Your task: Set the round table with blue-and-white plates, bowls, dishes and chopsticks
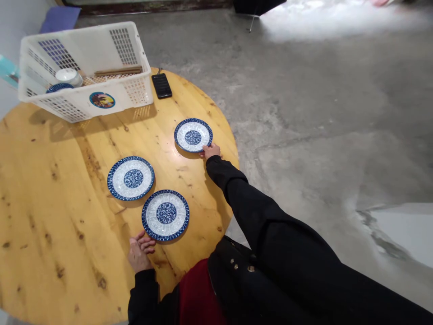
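Three blue-and-white patterned plates are on the round wooden table. My right hand [211, 150] reaches out to the far right plate [193, 135] and grips its near rim between thumb and fingers. Closest to my body is a second plate [166, 215]. At its lower left edge rests my left hand [141, 251], fingers a little apart and holding nothing; whether the fingertips touch the rim I cannot tell. Another plate [131, 178] sits up and to the left, close against the near one.
On the table's [50, 194] far side stands a white plastic basket [125, 92] holding a white bowl [69, 76], a blue-rimmed dish [60, 87] and brown sticks [118, 71]. A black phone [162, 85] lies beside it. Grey concrete floor [304, 113] surrounds the table's right edge.
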The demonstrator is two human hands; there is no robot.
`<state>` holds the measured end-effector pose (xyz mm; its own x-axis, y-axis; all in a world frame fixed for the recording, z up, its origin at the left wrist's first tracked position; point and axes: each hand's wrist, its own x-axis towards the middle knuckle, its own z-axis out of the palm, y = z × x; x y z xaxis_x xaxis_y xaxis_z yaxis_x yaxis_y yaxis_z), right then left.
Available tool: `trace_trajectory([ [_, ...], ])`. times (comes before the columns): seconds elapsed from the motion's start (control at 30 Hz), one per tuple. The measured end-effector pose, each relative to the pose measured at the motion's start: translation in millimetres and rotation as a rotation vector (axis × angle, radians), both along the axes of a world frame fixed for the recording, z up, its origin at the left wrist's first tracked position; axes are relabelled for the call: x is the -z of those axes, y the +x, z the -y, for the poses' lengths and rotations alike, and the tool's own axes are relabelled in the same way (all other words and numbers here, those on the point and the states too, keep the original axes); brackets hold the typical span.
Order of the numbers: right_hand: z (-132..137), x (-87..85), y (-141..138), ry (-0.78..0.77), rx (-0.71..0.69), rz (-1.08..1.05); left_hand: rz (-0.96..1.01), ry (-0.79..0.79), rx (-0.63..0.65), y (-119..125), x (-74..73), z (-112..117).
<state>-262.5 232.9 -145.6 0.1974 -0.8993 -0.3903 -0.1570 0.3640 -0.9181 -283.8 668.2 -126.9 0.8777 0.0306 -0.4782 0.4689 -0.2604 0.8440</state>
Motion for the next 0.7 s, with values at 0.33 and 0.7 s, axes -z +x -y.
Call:
trace_trajectory([
  [0.33, -0.8, -3.3, -2.1, 0.009, -0.052, -0.003, -0.018, -0.008, -0.008, 2.5, 0.5, 0.9],
  [0.7, -47.8, 14.9, -142.3, 0.103, -0.170, 0.036, -0.023, -0.053, -0.029, -9.8, 15.1, 2.9],
])
